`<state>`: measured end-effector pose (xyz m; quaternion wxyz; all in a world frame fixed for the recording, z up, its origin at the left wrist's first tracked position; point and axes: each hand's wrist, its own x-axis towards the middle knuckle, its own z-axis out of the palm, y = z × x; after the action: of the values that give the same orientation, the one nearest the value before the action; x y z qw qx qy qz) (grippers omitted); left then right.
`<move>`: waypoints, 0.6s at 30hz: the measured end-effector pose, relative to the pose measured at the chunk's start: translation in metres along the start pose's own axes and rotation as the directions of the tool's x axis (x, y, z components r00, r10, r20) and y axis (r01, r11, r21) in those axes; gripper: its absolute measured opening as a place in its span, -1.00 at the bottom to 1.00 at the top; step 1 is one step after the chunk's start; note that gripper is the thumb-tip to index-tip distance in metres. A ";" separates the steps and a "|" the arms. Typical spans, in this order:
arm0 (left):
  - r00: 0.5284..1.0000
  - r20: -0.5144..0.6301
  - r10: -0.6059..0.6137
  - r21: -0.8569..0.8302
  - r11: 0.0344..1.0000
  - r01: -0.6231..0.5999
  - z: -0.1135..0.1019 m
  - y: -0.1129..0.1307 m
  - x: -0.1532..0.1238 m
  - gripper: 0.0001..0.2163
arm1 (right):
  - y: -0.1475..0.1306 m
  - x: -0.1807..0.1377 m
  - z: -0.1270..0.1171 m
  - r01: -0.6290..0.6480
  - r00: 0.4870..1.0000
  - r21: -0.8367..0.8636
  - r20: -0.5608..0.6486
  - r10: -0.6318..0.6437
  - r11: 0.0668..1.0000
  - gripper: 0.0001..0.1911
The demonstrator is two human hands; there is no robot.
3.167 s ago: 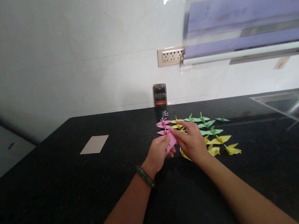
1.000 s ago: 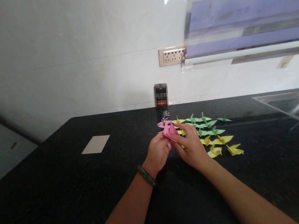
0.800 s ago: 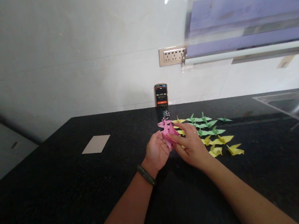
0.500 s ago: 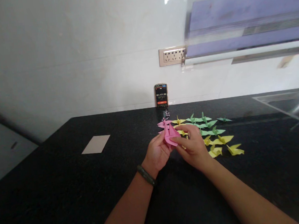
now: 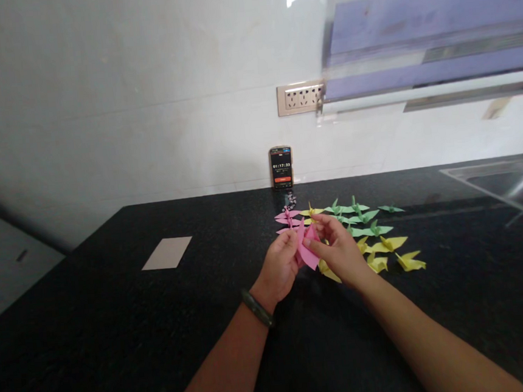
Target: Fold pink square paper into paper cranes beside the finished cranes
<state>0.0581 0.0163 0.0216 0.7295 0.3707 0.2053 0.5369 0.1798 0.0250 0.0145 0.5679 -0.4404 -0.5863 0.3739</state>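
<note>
A partly folded pink origami paper [image 5: 309,254] is held above the counter between both hands. My left hand [image 5: 280,266] pinches its left side, a dark bangle on the wrist. From the right, my right hand [image 5: 338,249] grips the paper with the thumb on its near face and the fingers behind. Just beyond the hands lie pink paper cranes [image 5: 287,214] in a column. Several yellow paper cranes [image 5: 387,244] and green paper cranes [image 5: 374,229] spread to the right; some are partly hidden by my right hand.
A stack or sheet of pale square paper [image 5: 167,253] lies on the black countertop [image 5: 94,332] at left. A phone [image 5: 281,168] showing a timer leans against the wall, with small beads or bits before it. A sink [image 5: 512,183] is at far right, below a wall socket [image 5: 301,98].
The pink paper has been turned and shifted slightly right, its flaps now standing differently. My right fingers have moved along it, and more of the pink cranes and a near yellow crane show.
</note>
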 end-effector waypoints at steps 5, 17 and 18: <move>0.999 -0.035 -0.041 0.125 0.991 0.045 -0.005 -0.002 0.000 -0.74 | -0.001 -0.002 -0.002 -0.050 0.999 -0.116 -0.019 0.048 0.992 -0.80; 0.993 -0.083 0.087 0.550 0.835 -0.027 -0.007 -0.001 -0.001 -0.72 | -0.003 -0.005 0.002 -0.016 0.994 -0.099 -0.106 0.005 0.995 -0.70; 0.990 -0.092 0.111 0.579 0.814 -0.038 -0.008 -0.001 -0.001 -0.72 | -0.004 -0.005 0.002 -0.009 0.994 -0.113 -0.106 -0.003 0.994 -0.69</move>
<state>0.0534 0.0180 0.0157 0.5479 0.5483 0.3870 0.4994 0.1774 0.0188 0.0166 0.5715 -0.4923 -0.5750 0.3170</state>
